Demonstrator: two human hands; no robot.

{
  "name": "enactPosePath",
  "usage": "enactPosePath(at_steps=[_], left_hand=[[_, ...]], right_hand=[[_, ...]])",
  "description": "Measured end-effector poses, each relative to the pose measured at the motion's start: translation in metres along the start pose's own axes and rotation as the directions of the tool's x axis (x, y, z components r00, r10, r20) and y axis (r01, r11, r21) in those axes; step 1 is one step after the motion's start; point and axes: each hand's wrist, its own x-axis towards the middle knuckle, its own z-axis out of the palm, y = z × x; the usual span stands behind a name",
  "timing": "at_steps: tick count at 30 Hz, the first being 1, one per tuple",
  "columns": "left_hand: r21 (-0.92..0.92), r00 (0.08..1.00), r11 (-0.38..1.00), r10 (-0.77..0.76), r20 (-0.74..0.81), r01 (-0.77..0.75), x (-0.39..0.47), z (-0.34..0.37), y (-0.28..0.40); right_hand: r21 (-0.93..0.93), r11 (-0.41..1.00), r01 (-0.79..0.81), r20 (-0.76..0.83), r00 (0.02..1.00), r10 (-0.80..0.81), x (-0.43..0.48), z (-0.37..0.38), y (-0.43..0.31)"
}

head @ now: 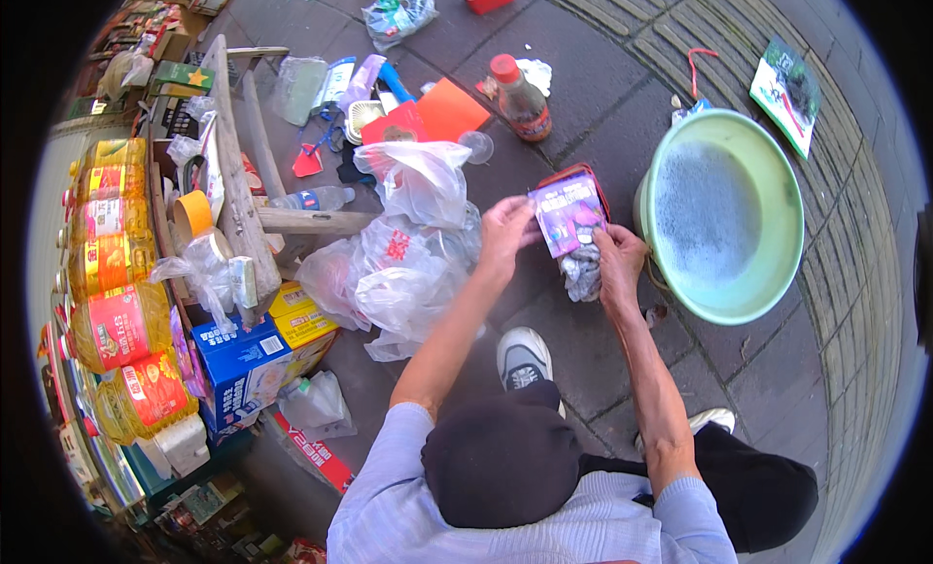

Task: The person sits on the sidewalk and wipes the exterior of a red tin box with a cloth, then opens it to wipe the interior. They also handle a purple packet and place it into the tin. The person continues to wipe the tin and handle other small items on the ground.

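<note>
A purple printed packet (567,210) is in my right hand (621,261), whose thumb presses on its lower right corner. At the packet's left edge is my left hand (508,232), fingers bent; whether they grip the edge I cannot tell. Just below the packet a wet-looking grey cloth (581,274) bunches up beside my right fingers. Behind the packet shows the rim of a red item (594,176), mostly hidden. Close to my right hand stands a pale green basin (783,287) of sudsy water (703,214).
A red-capped bottle (523,108) stands ahead on the paving. White plastic bags (408,272) pile up left of my left arm, by a wooden frame (244,214). Cooking-oil bottles (120,327) and a blue carton (237,374) line the left. A green-white packet (787,94) lies beyond the basin.
</note>
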Motion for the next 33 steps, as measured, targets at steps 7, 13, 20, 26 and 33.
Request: enactPosePath(at_steps=[7,13,20,26,33], left_hand=[[0.088,0.987,0.985,-0.152,0.053,0.147,-0.035,0.002,-0.005],[-0.121,0.971,0.966,-0.218,0.103,0.23,-0.03,0.0,-0.011],[-0.076,0.998,0.997,-0.015,-0.066,0.01,-0.016,0.005,-0.017],[-0.107,0.999,0.994,-0.009,-0.049,0.004,-0.016,0.006,-0.021],[0.071,0.969,0.976,0.214,-0.122,-0.206,0.002,0.005,-0.026]], right_hand=[[0.161,0.985,0.063,0.007,0.998,-0.065,-0.001,0.009,-0.004],[0.114,0.988,0.105,-0.035,0.994,-0.101,-0.002,0.005,-0.002],[0.073,0.987,0.14,0.032,0.989,-0.143,-0.006,0.007,0.001],[0.126,0.986,0.109,0.049,0.992,-0.116,-0.009,0.006,-0.008],[0.064,0.995,0.071,0.071,0.995,-0.076,-0.009,0.002,-0.006]])
